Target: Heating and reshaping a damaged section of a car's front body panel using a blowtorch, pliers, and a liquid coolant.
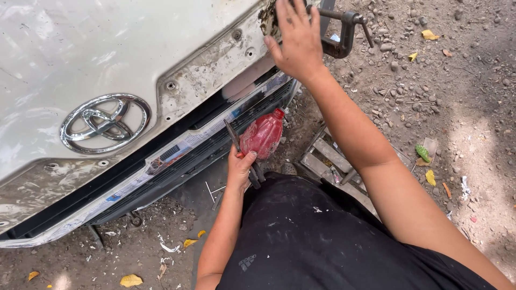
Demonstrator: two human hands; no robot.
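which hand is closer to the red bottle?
Left. The left hand is right against the red bottle at its lower end, also gripping a dark tool. The right hand is well above it, flat on the white car panel.

can't really see what the pliers (243,157) are biting on, the left hand (240,167) and that red plastic bottle (262,135) cover the handles. right hand (296,38) fingertips run off the top edge and hide part of the clamp (344,33). white car panel (123,53) is cut off top and left, the wooden frame (329,161) goes under the arm
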